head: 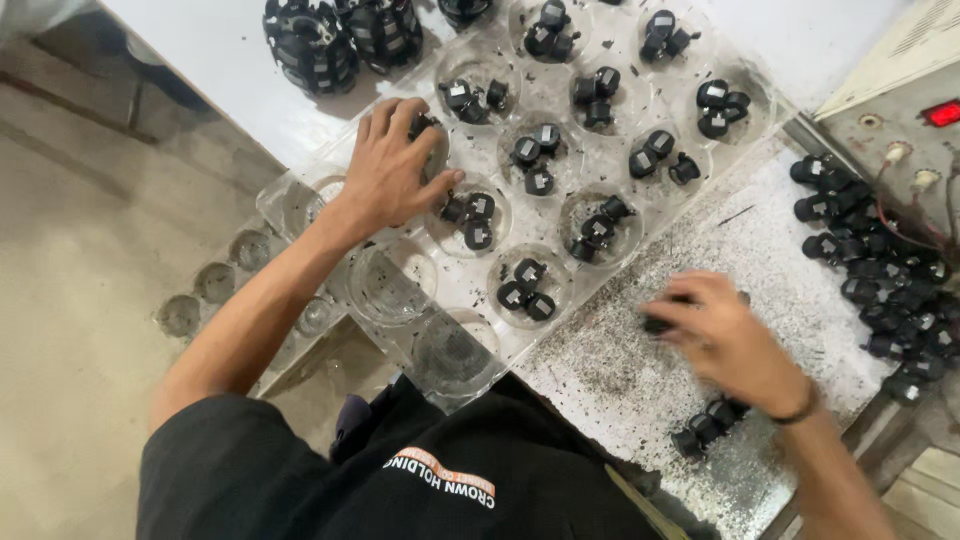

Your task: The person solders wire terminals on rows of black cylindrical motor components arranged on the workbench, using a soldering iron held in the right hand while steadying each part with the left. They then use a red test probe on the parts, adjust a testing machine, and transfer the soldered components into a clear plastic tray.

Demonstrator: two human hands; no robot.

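Observation:
A clear plastic tray [470, 290] with round wells lies across the bench, and most wells hold small black parts [527, 288] in groups of three. My left hand [392, 170] rests over a well at the tray's left side, with its fingers closed on a black part [422, 124]. Over the speckled grey work surface [640, 380], my right hand [722, 338] is blurred and grips a small black part [660, 322] at its fingertips. A few more black parts [705, 428] lie just below that hand.
A heap of loose black parts [880, 270] fills the right side. Stacked black parts [335, 40] stand at the top on the white table [220, 50]. A control panel with a red display [942, 112] is at the top right. Several near wells are empty [392, 285].

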